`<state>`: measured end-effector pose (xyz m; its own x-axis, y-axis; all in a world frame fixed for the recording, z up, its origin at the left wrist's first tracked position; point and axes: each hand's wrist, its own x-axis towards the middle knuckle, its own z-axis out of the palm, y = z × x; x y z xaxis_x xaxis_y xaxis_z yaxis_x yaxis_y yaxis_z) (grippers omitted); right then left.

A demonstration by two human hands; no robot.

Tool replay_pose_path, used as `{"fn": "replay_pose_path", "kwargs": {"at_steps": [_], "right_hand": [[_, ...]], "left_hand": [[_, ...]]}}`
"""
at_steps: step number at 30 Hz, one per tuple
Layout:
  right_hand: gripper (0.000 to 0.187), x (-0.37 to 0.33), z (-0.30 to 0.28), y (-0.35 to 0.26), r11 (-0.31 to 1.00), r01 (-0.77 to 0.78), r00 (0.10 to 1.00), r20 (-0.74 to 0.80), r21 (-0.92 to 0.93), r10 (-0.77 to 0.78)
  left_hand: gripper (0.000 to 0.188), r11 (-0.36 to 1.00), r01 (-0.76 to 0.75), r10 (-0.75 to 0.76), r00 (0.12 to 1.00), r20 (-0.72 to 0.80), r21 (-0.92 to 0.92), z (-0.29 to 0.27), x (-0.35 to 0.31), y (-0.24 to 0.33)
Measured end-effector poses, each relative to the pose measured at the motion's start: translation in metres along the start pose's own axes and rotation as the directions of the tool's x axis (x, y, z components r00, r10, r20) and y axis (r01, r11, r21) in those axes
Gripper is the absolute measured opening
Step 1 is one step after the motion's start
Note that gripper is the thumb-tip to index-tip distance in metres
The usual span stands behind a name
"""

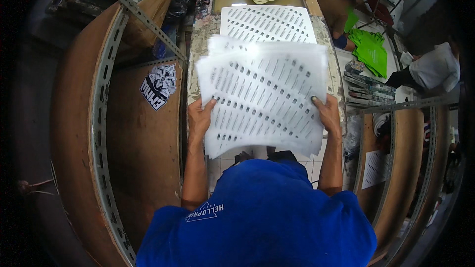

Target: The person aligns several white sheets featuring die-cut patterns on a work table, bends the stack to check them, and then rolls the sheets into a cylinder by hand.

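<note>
Through the head view, I see the left hand (200, 117) gripping the left edge of a stack of printed white sheets (262, 101), thumb on top. The right hand (328, 113) pinches the opposite edge the same way. I have the stack between them, over the near end of the worn table (201, 37), overlapping another printed sheet (267, 22) just beyond.

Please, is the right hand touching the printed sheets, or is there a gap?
Touching. The head view shows the right hand gripping the sheets at their right edge, its thumb over the printed face.
</note>
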<state>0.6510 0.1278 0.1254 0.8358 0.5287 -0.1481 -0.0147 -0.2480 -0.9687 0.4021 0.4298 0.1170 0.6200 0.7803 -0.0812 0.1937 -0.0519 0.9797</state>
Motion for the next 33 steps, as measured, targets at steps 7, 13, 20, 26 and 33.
{"fn": "replay_pose_path", "kwargs": {"at_steps": [7,13,20,26,33], "right_hand": [[0.022,-0.031,0.002,0.009,0.903,0.429,0.858,-0.324,0.024,-0.399],[0.052,-0.027,0.016,0.038,0.878,0.399,0.875,-0.397,0.266,-0.278],[0.058,-0.003,0.008,0.012,0.877,0.401,0.883,-0.366,0.265,-0.293],[0.046,0.015,0.013,0.001,0.895,0.418,0.864,-0.372,0.157,-0.339],[0.034,-0.001,0.018,-0.003,0.873,0.476,0.824,-0.402,0.106,-0.400]], "left_hand": [[0.030,0.955,-0.285,0.252,0.924,-0.287,-0.078,-0.006,-0.024,0.002],[0.049,0.958,-0.253,0.211,0.940,-0.267,-0.132,-0.006,-0.029,-0.013],[0.059,0.919,-0.346,0.305,0.928,-0.211,-0.192,-0.027,0.002,0.008],[0.041,0.894,-0.404,0.351,0.900,-0.257,-0.192,-0.016,0.023,0.022],[0.032,0.892,-0.422,0.369,0.887,-0.276,-0.164,-0.014,0.015,0.043]]}}
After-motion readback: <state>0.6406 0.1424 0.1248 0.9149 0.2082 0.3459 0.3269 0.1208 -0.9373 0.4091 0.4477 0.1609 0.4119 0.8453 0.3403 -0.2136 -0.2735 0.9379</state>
